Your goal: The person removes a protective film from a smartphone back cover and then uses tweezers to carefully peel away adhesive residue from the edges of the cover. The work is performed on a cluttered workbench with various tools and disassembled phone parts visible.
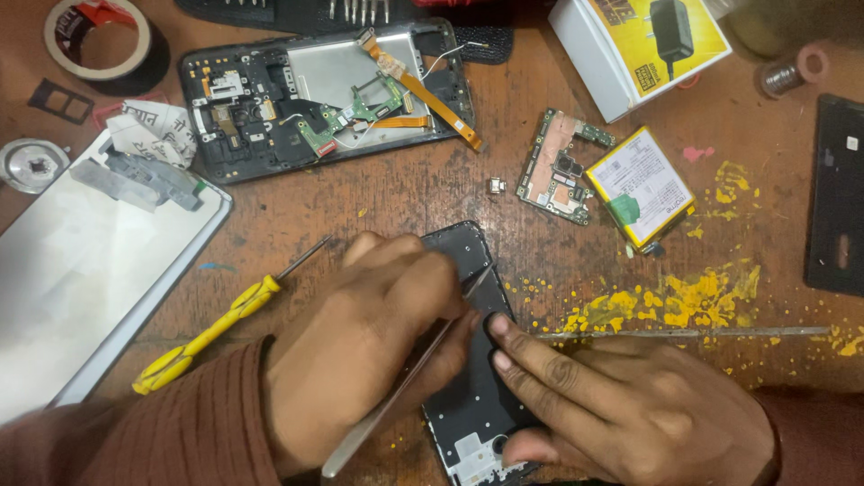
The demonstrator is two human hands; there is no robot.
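Note:
A black phone frame (468, 256) lies on the wooden table between my hands. My left hand (360, 342) grips metal tweezers (396, 396), their tips touching the frame near its right edge. On the frame's lower half rests my right hand (630, 405), its fingers pressing the frame down and its thumb under the bottom edge. Both hands cover most of the frame.
A yellow screwdriver (211, 333) lies left of my hands. An opened phone body (243, 108) with loose boards and a flex cable sits behind. A circuit board (560, 166), a battery (641, 184), a white charger box (630, 54), a tape roll (99, 40) and a white screen panel (81, 270) surround them.

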